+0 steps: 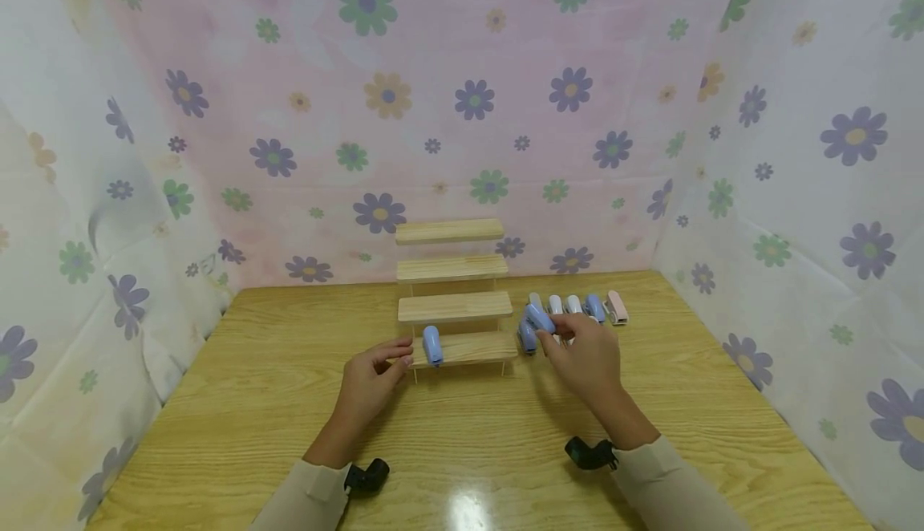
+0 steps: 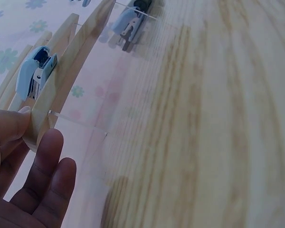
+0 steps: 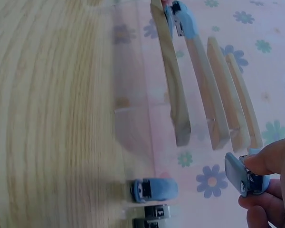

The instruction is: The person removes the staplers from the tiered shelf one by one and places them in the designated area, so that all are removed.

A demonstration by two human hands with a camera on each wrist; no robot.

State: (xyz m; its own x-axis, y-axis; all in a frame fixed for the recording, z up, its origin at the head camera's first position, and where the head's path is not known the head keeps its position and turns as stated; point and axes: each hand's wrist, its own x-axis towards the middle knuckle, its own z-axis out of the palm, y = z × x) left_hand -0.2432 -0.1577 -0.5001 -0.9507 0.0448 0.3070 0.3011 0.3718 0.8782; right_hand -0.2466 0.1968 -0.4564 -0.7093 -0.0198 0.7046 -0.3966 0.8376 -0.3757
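A tiered wooden display shelf (image 1: 472, 348) stands at the middle of the table, with a light-blue mini stapler (image 1: 432, 345) at the left of its lowest step. My left hand (image 1: 371, 380) pinches that step's left end, thumb (image 2: 12, 122) over the board, close beside the stapler. Right of the shelf, my right hand (image 1: 590, 358) grips a second blue stapler (image 1: 540, 318) between thumb and fingers, raised off the table. Another blue stapler (image 1: 527, 338) stands on the table just below the held one; in the right wrist view it sits apart from the hand.
Behind my right hand is a row of staplers: white ones (image 1: 555, 305), a blue one (image 1: 595, 307) and a pink one (image 1: 617, 307) at the right end. Flowered cloth (image 1: 447, 114) walls the table's back and sides. Each wrist wears a black camera mount (image 1: 590, 454).
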